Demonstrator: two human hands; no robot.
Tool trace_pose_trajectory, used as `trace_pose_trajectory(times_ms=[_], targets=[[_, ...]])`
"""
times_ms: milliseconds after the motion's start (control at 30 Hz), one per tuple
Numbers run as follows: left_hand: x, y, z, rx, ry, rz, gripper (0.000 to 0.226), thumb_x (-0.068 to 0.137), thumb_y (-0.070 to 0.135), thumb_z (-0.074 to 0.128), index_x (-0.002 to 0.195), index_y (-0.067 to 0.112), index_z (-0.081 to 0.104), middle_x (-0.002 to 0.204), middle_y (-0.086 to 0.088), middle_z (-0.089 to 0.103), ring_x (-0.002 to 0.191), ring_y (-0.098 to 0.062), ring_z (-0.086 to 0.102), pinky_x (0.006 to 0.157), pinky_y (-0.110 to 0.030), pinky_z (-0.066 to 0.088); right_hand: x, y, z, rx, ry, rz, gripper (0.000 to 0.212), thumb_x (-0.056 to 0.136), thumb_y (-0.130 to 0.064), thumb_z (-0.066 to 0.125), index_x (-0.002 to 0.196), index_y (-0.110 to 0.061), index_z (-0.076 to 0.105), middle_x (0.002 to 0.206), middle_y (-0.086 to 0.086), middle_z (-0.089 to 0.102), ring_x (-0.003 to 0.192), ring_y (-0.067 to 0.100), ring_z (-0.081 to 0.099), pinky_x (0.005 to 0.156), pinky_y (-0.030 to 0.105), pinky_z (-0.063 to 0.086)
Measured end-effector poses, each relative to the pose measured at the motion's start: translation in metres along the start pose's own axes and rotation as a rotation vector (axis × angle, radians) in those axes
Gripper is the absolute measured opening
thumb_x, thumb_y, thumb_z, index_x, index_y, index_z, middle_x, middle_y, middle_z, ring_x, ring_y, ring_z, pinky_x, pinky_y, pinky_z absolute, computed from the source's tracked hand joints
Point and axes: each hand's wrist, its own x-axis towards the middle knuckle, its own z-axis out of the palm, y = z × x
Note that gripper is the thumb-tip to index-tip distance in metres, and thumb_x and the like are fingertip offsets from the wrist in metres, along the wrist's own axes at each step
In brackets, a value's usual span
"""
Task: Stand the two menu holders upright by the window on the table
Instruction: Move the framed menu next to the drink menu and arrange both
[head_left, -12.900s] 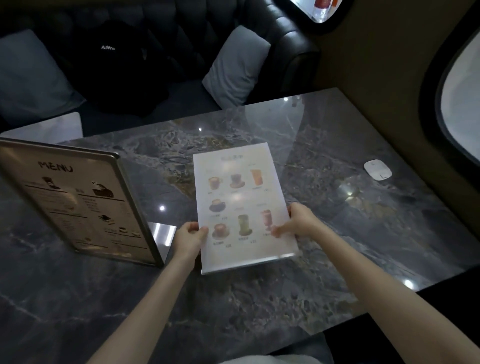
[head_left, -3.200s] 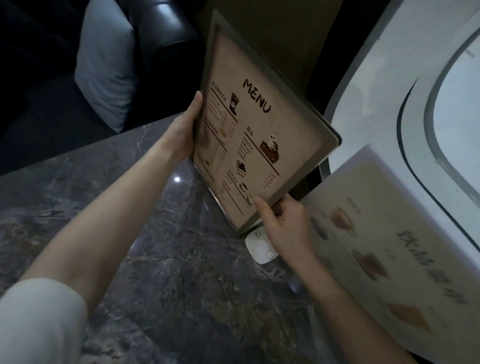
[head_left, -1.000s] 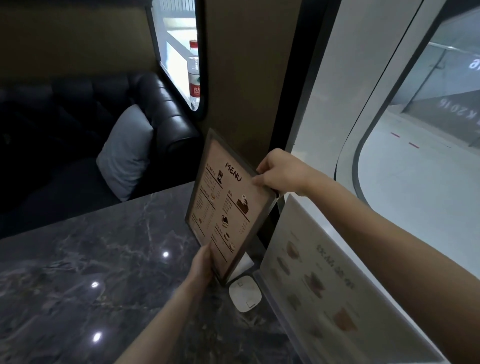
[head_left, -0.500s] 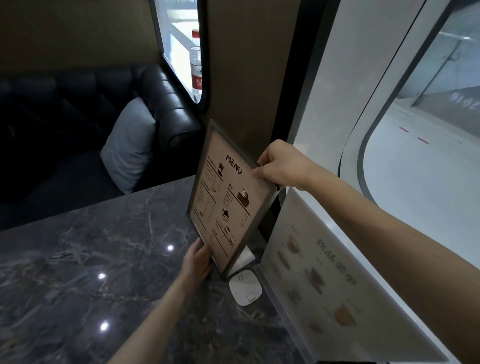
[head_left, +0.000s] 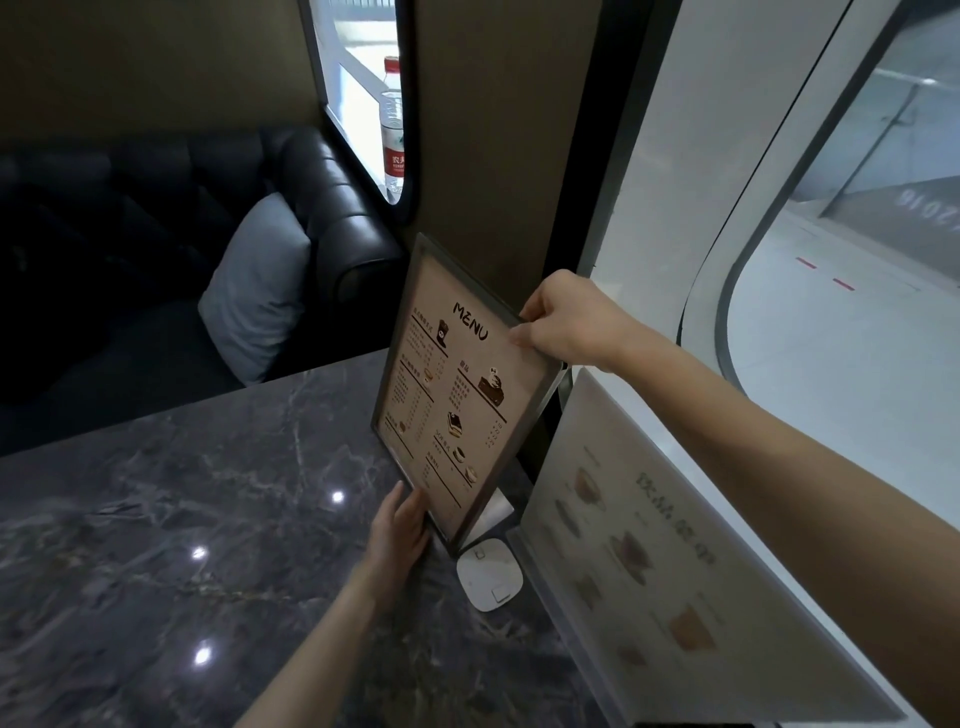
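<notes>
The dark-framed menu holder (head_left: 457, 400), beige with "MENU" printed on it, stands tilted at the table's far edge beside the wall. My right hand (head_left: 566, 325) grips its top right edge. My left hand (head_left: 397, 535) holds its bottom edge, fingers against the lower frame. The second holder, a clear acrylic drinks menu (head_left: 649, 561), stands upright along the window (head_left: 841, 260) to the right, under my right forearm. Both rest on the dark marble table (head_left: 182, 545).
A small white square device (head_left: 491, 574) lies on the table just below the framed menu. A black sofa with a grey cushion (head_left: 260, 291) is behind the table. A water bottle (head_left: 393, 130) stands in the far window opening.
The framed menu has stayed nearly in place against the wall. My left hand has slid along the bottom edge, and my right hand keeps its grip on the top corner.
</notes>
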Motion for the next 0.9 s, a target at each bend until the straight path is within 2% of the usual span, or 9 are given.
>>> trace_pose_trajectory(times_ms=[300, 467, 600, 733, 833, 900], targets=[[-0.006, 0.007, 0.012, 0.029, -0.006, 0.020, 0.059, 0.096, 0.046, 0.016, 0.145, 0.014, 0.031, 0.154, -0.002, 0.029, 0.143, -0.019, 0.023, 0.117, -0.034, 0.014, 0.002, 0.006, -0.004, -0.017, 0.002, 0.013, 0.020, 0.090, -0.021, 0.057, 0.099, -0.004, 0.063, 0.093, 0.004, 0.062, 0.083, 0.015, 0.060, 0.069, 0.026, 0.051], [-0.005, 0.013, 0.025, 0.024, -0.029, 0.023, 0.058, 0.097, 0.043, 0.015, 0.145, 0.012, 0.030, 0.153, -0.005, 0.031, 0.143, -0.021, 0.022, 0.115, -0.032, 0.015, 0.001, 0.011, -0.012, 0.000, 0.012, 0.038, 0.014, 0.090, -0.021, 0.056, 0.091, -0.007, 0.057, 0.092, 0.005, 0.062, 0.080, 0.016, 0.060, 0.059, 0.022, 0.050], [-0.002, 0.013, 0.035, -0.009, -0.044, 0.021, 0.057, 0.098, 0.041, 0.016, 0.144, 0.011, 0.031, 0.152, -0.006, 0.032, 0.143, -0.021, 0.022, 0.113, -0.031, 0.016, 0.001, 0.018, -0.018, 0.001, 0.013, 0.058, 0.015, 0.089, -0.023, 0.057, 0.091, -0.008, 0.058, 0.095, 0.007, 0.065, 0.083, 0.019, 0.063, 0.065, 0.025, 0.052], [-0.003, 0.012, 0.045, -0.027, -0.077, 0.030, 0.056, 0.098, 0.038, 0.016, 0.144, 0.008, 0.030, 0.147, -0.004, 0.037, 0.142, -0.022, 0.024, 0.103, -0.027, 0.023, 0.001, 0.026, -0.024, 0.007, 0.016, 0.060, 0.014, 0.089, -0.024, 0.057, 0.086, -0.010, 0.057, 0.090, 0.004, 0.063, 0.071, 0.012, 0.060, 0.055, 0.019, 0.048], [-0.002, 0.012, 0.049, -0.017, -0.086, 0.030, 0.054, 0.098, 0.036, 0.018, 0.145, 0.011, 0.028, 0.151, -0.007, 0.034, 0.141, -0.021, 0.026, 0.096, -0.026, 0.025, 0.000, 0.031, -0.028, 0.007, 0.022, 0.059, 0.014, 0.089, -0.023, 0.057, 0.085, -0.010, 0.057, 0.089, 0.004, 0.062, 0.073, 0.014, 0.059, 0.057, 0.020, 0.050], [0.000, 0.011, 0.051, 0.010, -0.096, 0.041, 0.054, 0.099, 0.034, 0.018, 0.146, 0.010, 0.027, 0.146, -0.005, 0.041, 0.140, -0.022, 0.028, 0.096, -0.026, 0.025, -0.001, 0.033, -0.029, 0.013, 0.024, 0.058, 0.014, 0.089, -0.023, 0.057, 0.084, -0.010, 0.057, 0.087, 0.003, 0.062, 0.069, 0.011, 0.058, 0.056, 0.020, 0.050]])
